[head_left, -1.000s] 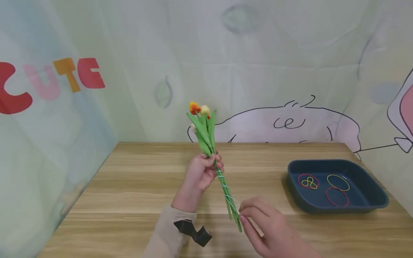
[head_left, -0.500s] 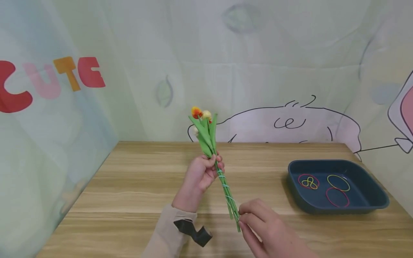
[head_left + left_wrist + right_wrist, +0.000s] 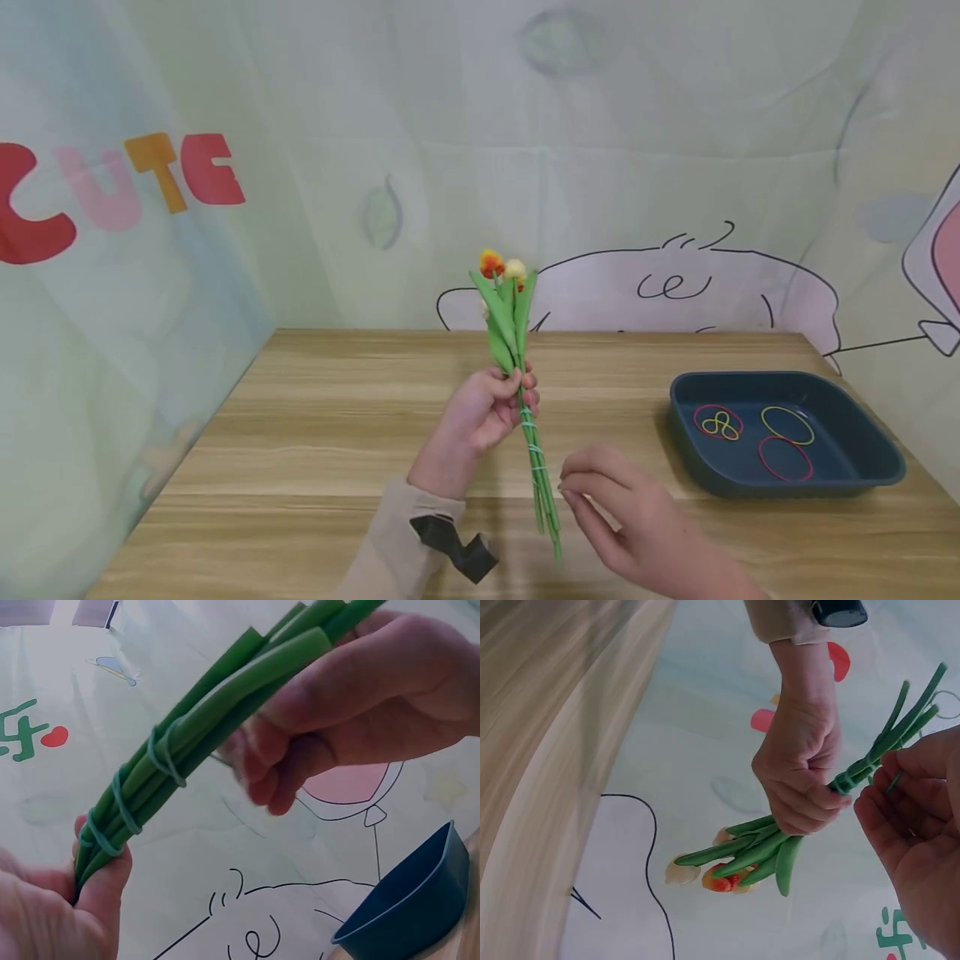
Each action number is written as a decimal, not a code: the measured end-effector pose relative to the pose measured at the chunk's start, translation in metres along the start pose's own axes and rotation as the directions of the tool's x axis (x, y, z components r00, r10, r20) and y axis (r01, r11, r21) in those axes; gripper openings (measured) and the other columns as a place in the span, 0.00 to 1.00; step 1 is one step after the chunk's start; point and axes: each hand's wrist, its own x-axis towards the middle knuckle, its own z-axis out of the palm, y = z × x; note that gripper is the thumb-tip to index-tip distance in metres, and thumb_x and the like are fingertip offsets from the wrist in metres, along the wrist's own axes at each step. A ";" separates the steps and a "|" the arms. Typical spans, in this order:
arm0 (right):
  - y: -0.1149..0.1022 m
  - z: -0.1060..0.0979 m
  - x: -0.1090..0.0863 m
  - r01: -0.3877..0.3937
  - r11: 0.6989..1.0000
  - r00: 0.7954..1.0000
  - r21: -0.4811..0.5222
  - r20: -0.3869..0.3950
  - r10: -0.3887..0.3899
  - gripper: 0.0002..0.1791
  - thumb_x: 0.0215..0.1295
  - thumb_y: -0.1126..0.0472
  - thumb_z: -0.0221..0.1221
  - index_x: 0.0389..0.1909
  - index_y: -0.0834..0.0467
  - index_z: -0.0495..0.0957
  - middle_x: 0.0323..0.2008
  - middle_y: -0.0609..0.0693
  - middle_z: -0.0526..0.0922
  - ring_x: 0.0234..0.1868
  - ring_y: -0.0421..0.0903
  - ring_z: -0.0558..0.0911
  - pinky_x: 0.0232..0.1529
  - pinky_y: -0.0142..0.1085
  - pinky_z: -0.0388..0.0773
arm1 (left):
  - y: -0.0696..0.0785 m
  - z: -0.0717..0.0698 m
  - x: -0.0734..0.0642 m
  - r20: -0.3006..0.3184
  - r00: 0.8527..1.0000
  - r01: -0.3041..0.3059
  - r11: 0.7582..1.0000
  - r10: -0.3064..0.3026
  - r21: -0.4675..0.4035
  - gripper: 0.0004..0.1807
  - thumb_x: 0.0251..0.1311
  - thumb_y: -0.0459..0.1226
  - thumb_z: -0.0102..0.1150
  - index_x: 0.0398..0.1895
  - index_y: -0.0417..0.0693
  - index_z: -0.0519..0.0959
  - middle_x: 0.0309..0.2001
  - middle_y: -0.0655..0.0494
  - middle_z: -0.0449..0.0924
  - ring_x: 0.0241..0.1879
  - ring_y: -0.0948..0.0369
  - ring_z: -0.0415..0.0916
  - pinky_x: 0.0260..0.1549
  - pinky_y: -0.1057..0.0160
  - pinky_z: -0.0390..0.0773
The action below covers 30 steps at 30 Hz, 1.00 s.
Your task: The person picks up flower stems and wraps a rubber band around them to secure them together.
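Observation:
My left hand (image 3: pixel 491 408) grips a bunch of artificial tulips (image 3: pixel 510 312) just below the leaves, the orange and cream blooms upward. A light-green rubber band (image 3: pixel 124 799) winds in several turns around the green stems (image 3: pixel 217 705) below that grip. My right hand (image 3: pixel 630 508) is just right of the lower stems, thumb and fingertips together. Between those fingers (image 3: pixel 877 817) a short bit of the green band shows in the right wrist view. A thin strand also runs from the stems toward the right fingers in the left wrist view. The fingertips partly hide the pinched end.
To the right on the wooden table (image 3: pixel 315 433) stands a dark blue tray (image 3: pixel 787 490). Red and yellow rubber bands (image 3: pixel 786 458) lie inside it. A printed cloth backdrop (image 3: pixel 337 167) closes off the rear and left side.
The left hand and the tulips have shifted right, and the bunch stands more upright. The right hand has moved slightly up, with a gap now between its fingertips and the stems.

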 end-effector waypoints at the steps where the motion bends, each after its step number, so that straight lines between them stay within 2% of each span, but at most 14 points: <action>1: 0.002 0.001 0.000 0.001 1.000 1.000 -0.003 -0.008 -0.001 0.12 0.73 0.64 0.49 0.34 0.63 0.79 0.36 0.51 0.76 0.36 0.42 0.76 0.39 0.25 0.77 | -0.001 0.001 0.000 0.019 1.000 0.008 1.000 -0.008 0.007 0.10 0.72 0.27 0.33 0.36 0.39 0.66 0.25 0.57 0.70 0.22 0.66 0.70 0.27 0.73 0.79; 8: 0.017 0.005 -0.003 -0.004 1.000 0.997 0.016 -0.071 0.005 0.13 0.73 0.63 0.50 0.31 0.63 0.79 0.34 0.52 0.77 0.33 0.43 0.77 0.37 0.26 0.78 | -0.014 0.002 0.003 0.088 0.996 0.028 0.997 -0.034 0.072 0.12 0.72 0.27 0.32 0.33 0.41 0.68 0.25 0.58 0.71 0.22 0.67 0.71 0.28 0.73 0.81; 12: 0.021 0.006 -0.007 -0.038 0.994 0.997 0.100 -0.067 0.045 0.12 0.72 0.62 0.51 0.31 0.62 0.79 0.34 0.52 0.78 0.34 0.43 0.78 0.39 0.26 0.79 | -0.018 0.002 0.005 0.092 0.995 0.026 0.994 -0.036 0.105 0.11 0.72 0.27 0.33 0.34 0.41 0.68 0.24 0.58 0.72 0.23 0.68 0.72 0.29 0.72 0.82; 17: 0.024 0.007 -0.012 -0.071 0.962 0.994 0.263 -0.061 0.090 0.08 0.69 0.64 0.56 0.33 0.63 0.80 0.33 0.54 0.80 0.35 0.45 0.80 0.41 0.27 0.80 | -0.017 0.004 0.005 0.082 0.997 -0.015 0.989 0.002 0.150 0.09 0.72 0.27 0.35 0.37 0.40 0.67 0.25 0.59 0.74 0.24 0.67 0.75 0.33 0.70 0.84; 21: 0.026 0.008 -0.015 -0.086 0.949 0.993 0.304 -0.053 0.107 0.07 0.68 0.64 0.57 0.33 0.62 0.81 0.34 0.54 0.81 0.35 0.45 0.80 0.41 0.27 0.81 | -0.016 0.004 0.004 0.066 0.998 -0.033 0.984 0.021 0.175 0.07 0.71 0.26 0.39 0.37 0.39 0.69 0.27 0.58 0.75 0.25 0.66 0.76 0.34 0.68 0.85; 30: 0.029 0.007 -0.019 -0.104 0.910 0.992 0.403 -0.020 0.122 0.02 0.62 0.71 0.61 0.33 0.62 0.81 0.33 0.55 0.80 0.35 0.46 0.81 0.41 0.28 0.82 | -0.018 0.003 0.003 0.063 0.998 -0.010 0.980 -0.003 0.201 0.06 0.70 0.26 0.41 0.38 0.39 0.70 0.27 0.58 0.76 0.27 0.65 0.77 0.37 0.67 0.85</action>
